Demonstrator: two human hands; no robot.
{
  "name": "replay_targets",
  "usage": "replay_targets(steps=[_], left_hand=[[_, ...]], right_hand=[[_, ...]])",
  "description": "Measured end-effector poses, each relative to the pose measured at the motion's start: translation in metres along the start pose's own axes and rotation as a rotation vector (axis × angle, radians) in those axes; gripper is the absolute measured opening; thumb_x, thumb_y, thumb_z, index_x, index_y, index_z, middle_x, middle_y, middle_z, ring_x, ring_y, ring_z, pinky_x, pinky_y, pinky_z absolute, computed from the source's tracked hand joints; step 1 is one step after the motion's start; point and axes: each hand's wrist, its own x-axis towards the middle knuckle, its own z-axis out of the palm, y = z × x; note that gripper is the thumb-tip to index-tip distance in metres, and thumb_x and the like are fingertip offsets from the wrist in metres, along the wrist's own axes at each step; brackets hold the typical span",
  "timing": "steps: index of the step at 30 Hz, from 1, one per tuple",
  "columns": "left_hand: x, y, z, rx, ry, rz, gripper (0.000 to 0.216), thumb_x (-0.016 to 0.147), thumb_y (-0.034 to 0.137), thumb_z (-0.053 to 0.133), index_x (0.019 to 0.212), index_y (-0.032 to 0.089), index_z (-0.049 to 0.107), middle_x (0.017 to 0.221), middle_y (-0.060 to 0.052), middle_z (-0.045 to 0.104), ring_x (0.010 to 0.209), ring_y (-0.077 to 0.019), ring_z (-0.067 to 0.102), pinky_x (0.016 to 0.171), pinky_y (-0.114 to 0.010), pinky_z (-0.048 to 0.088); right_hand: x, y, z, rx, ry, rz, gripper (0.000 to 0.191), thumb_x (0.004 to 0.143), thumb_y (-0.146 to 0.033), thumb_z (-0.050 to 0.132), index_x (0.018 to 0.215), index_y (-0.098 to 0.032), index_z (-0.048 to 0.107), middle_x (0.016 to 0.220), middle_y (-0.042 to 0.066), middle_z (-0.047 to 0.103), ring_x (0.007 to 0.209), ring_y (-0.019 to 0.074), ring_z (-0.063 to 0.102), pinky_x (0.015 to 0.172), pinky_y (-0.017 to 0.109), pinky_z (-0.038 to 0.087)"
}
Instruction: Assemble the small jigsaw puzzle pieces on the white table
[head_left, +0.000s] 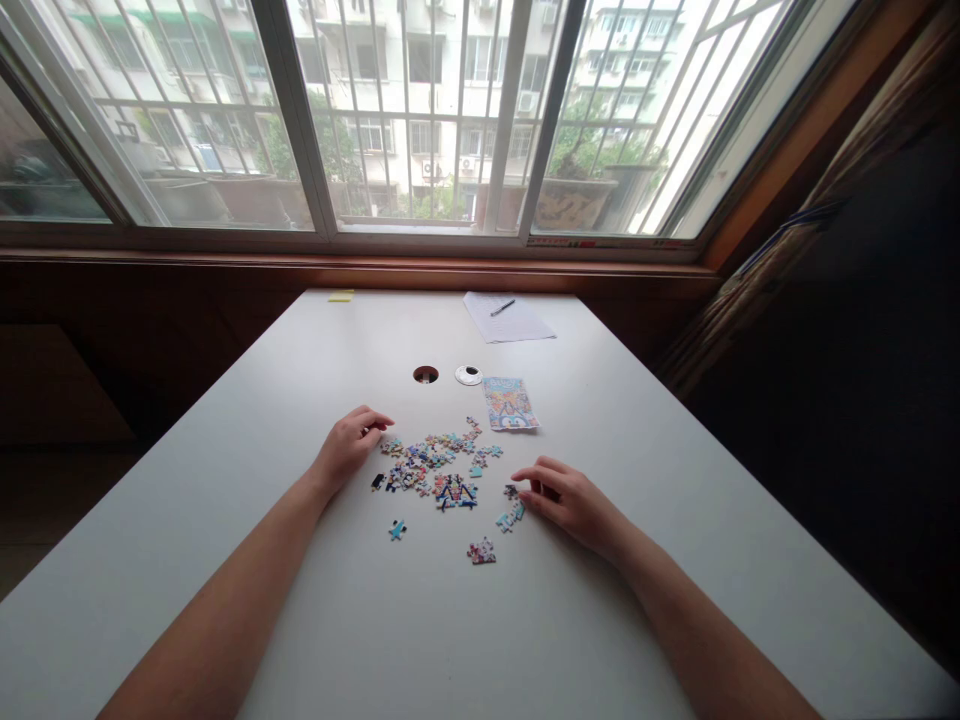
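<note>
A heap of loose jigsaw pieces (420,458) lies in the middle of the white table. At its left edge rests my left hand (349,443), loosely bent, fingers apart, with nothing visible in it. My right hand (562,492) is to the right of the pieces, its index finger stretched out and its fingertips beside a small dark piece (511,491). Just below those fingertips are a few light blue joined pieces (510,518). A joined patch with dark stripes (456,491) lies between the hands. Nearer me are a blue piece cluster (397,530) and a reddish joined cluster (481,551).
A printed picture card (511,403) lies behind the right hand. Beyond it are a round cable hole (426,374), its silvery cover (469,375), a paper sheet (517,322) with a pen (502,308), and yellow notes (341,296). A barred window stands past the table's far edge.
</note>
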Motion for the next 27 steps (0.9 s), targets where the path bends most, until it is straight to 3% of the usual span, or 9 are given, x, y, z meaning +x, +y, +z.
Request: replay_targets(steps=[27], left_hand=[[0.0007, 0.0012, 0.0007, -0.016, -0.014, -0.014, 0.029, 0.085, 0.017, 0.047, 0.095, 0.021, 0.074, 0.096, -0.003, 0.066, 0.084, -0.0172, 0.062, 0.078, -0.028, 0.05]], right_hand=[[0.0009, -0.0019, -0.0002, -0.006, -0.003, -0.006, 0.023, 0.097, -0.038, 0.057, 0.107, -0.026, 0.074, 0.087, 0.004, 0.059, 0.073, 0.0148, 0.057, 0.071, 0.028, 0.048]])
